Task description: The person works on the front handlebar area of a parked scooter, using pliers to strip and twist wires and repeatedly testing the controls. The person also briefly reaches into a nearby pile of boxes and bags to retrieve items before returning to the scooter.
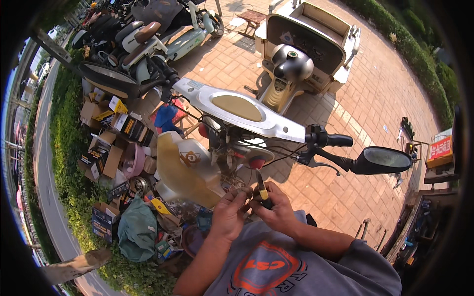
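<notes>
My right hand (274, 209) is closed round a knife (264, 193) with a yellow and black handle, its dark blade pointing up and away from me. Beside it, almost touching, my left hand (229, 209) pinches something too small to make out. Just beyond both hands stands an electric scooter's front end, with a silver handlebar cover (281, 127) bearing a tan oval. Thin cables and wires show beneath it. A worn yellowish-white front panel (185, 165) hangs tilted to the left of the wires, close to my left hand.
A black mirror (382, 160) and brake lever (323, 166) stick out at right; another mirror (109, 80) is at left. Cardboard boxes (101, 158), a pink basin (132, 160) and a green cloth (138, 229) crowd the left. Beyond stands a three-wheeled cart (306, 44) on brick paving.
</notes>
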### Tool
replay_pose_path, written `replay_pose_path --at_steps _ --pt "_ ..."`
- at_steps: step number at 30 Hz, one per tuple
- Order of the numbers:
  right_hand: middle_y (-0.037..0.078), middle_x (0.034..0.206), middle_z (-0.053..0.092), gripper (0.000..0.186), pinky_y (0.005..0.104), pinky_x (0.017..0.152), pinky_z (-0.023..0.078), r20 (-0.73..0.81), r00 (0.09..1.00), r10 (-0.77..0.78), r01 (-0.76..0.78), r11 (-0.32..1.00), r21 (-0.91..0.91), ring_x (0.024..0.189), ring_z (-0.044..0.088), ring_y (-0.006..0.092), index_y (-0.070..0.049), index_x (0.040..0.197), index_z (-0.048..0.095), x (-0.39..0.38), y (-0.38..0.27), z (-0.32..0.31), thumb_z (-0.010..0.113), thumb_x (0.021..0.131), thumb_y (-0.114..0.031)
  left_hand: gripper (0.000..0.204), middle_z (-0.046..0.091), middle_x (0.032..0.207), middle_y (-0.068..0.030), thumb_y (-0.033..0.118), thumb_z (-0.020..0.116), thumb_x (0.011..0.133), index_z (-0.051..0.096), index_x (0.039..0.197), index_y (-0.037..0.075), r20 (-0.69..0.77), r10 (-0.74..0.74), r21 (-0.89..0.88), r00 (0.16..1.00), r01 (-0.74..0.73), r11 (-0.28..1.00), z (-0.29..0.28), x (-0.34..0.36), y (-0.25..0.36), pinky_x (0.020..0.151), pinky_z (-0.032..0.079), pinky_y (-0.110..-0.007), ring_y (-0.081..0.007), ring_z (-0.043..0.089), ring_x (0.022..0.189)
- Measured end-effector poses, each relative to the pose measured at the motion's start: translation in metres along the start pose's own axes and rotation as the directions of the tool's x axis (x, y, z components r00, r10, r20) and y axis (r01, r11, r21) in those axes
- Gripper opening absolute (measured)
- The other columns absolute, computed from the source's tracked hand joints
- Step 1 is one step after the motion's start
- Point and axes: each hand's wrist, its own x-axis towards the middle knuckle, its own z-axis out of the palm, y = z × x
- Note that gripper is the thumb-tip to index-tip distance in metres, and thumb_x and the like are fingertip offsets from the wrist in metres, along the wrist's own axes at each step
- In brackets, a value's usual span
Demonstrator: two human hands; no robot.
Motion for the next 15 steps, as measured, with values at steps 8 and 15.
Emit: replay_pose_path --at_steps 8,15 --pt "0.016 0.109 0.053 0.027 0.0378 0.081 0.048 0.149 0.95 -0.275 0.309 0.901 -0.305 0.096 0.057 0.0324 0.0 0.098 0.062 0.024 -0.015 -0.031 0.069 0.073 -0.006 0.022 0.062 0.099 -0.0141 0.004 0.064 0.08 0.063 0.102 0.002 0.633 0.221 0.769 0.742 -0.635 -0.07 0.023 0.01 0.056 0.074 0.049 -0.037 -0.0347 0.059 0.086" --pt "0.017 0.111 0.053 0.027 0.0379 0.082 0.048 0.082 0.962 -0.262 0.274 0.901 -0.336 0.097 0.057 0.0341 0.001 0.098 0.062 0.036 -0.026 -0.036 0.069 0.074 -0.007 0.014 0.067 0.085 -0.0106 0.006 0.065 0.085 0.064 0.096 -0.002 0.389 0.235 0.851 0.891 -0.445 0.278 0.035 0.014 0.061 0.067 0.052 -0.03 -0.0207 0.065 0.074"
